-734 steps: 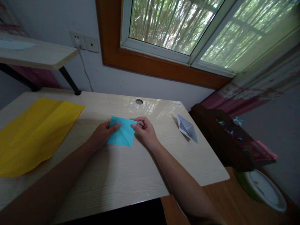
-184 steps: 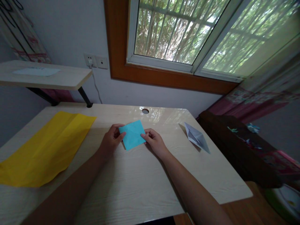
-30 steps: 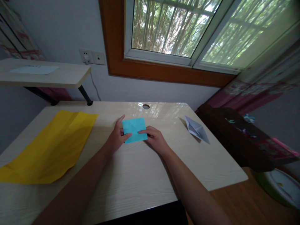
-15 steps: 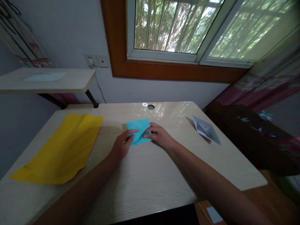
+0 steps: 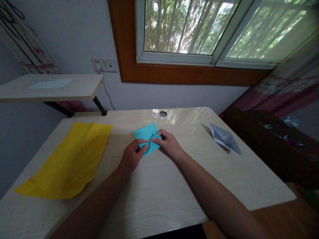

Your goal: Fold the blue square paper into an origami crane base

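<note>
Blue paper (image 5: 147, 136) lies on the desk (image 5: 159, 186) (flat, for support), pinched by left hand (image 5: 132, 156) and right hand (image 5: 168, 144) to lift its near corner

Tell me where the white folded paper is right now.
In the head view, the white folded paper lies on the desk at its right side, apart from the right hand, near the dark cabinet.

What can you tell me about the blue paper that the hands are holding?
The blue paper is a small, thin turquoise sheet, folded and creased, lying on the pale wooden desk near its middle, below the round cable hole. Its near edge is lifted into a flap. The left hand and right hand both pinch that flap with their fingertips. Nothing else touches it.
</note>
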`<state>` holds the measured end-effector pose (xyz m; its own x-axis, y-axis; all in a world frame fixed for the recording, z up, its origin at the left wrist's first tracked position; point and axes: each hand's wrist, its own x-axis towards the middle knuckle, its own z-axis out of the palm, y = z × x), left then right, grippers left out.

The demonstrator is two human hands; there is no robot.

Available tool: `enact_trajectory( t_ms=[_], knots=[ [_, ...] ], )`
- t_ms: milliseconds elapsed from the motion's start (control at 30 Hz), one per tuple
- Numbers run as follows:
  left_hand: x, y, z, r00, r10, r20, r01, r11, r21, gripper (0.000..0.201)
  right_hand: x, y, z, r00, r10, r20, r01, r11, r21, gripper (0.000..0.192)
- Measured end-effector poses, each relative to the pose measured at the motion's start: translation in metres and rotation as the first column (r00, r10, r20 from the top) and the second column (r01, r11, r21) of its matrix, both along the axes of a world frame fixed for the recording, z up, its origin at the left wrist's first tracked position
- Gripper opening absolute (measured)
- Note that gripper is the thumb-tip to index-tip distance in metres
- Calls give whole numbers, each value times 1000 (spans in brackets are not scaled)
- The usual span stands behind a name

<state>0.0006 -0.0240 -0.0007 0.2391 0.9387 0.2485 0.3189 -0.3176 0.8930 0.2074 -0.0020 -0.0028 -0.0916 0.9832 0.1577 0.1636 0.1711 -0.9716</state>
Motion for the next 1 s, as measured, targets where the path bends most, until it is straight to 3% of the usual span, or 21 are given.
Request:
enact_trajectory(
  t_ms=[233,533,733,1000],
  knots=[
    [3,-2,-3,997,-7,-77,8,1000,13,29,-4,-10,3,993,-114,29,113,993,32,33],
    [3,-1,-2,1000,-23,-9,21,988,-150,34,-3,-8,-5,989,-149,0,148,986,70,29],
    [1,-3,-5,997,-58,-52,51,990,-128,33,-4,-12,0,985,-156,76,147,982,120,25],
    [0,-6,0,982,-16,-190,5,998,-56,26,-7,-14,7,985,-134,109,102,960,260,22]
  ],
)
